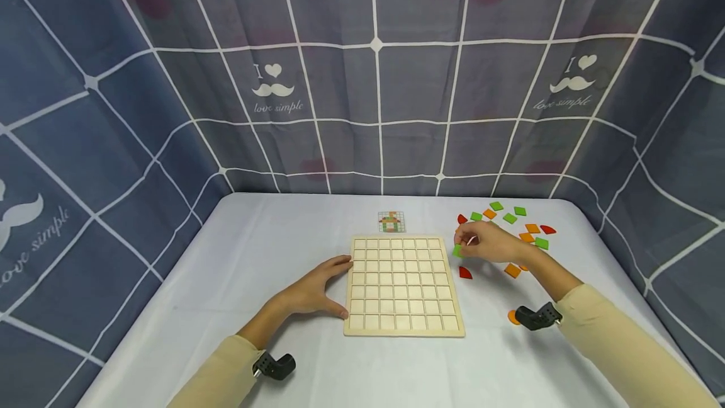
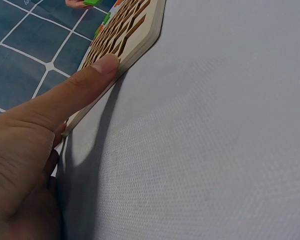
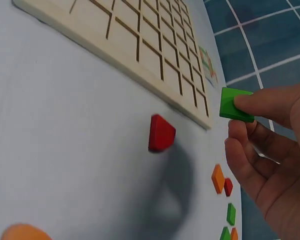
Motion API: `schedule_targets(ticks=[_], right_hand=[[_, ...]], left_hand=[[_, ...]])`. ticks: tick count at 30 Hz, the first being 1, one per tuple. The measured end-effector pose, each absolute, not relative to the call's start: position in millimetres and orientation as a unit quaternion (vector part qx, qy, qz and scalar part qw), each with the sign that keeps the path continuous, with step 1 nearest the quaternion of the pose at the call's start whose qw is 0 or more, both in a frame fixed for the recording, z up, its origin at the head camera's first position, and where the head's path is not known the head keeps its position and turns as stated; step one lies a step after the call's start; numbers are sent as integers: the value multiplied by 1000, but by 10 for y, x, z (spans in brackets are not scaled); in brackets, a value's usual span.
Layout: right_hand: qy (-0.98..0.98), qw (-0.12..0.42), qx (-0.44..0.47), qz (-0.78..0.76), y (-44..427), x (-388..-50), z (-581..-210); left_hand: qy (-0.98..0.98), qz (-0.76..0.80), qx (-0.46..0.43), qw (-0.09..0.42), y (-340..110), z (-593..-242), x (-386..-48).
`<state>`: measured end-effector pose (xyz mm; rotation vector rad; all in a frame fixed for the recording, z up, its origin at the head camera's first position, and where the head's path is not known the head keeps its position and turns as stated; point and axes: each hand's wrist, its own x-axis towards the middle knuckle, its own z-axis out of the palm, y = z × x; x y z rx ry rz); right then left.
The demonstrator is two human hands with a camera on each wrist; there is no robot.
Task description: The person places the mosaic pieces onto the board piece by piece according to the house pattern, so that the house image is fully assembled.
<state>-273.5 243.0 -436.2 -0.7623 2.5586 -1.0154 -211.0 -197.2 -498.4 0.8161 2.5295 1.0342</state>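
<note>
A pale wooden grid board (image 1: 404, 288) lies on the white table, its square cells bare. My left hand (image 1: 311, 288) rests at the board's left side with thumb and fingers spread, touching its edge. In the left wrist view the thumb (image 2: 85, 82) lies against the board's rim. Between thumb and fingers my right hand (image 1: 489, 241) pinches a green square tile (image 3: 235, 104), held above the table just right of the board. Below that hand sits a red tile with a curved edge (image 1: 465, 272). Past the board's far edge lies a small patterned picture card (image 1: 391, 221).
Loose green, orange and red tiles are scattered at the table's right, among them a green tile (image 1: 541, 243), an orange tile (image 1: 512, 271) and a red tile (image 1: 547, 230). A round orange piece (image 1: 513, 317) lies by the right wrist camera. Dark checked curtains (image 1: 413, 87) surround the table.
</note>
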Motion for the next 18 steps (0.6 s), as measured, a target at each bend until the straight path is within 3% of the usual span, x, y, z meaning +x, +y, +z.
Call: schedule_targets(ticks=[18], right_hand=[[810, 193, -374, -408, 1617, -2376, -4611]], left_hand=[[883, 349, 277, 145, -1981, -4996, -2120]])
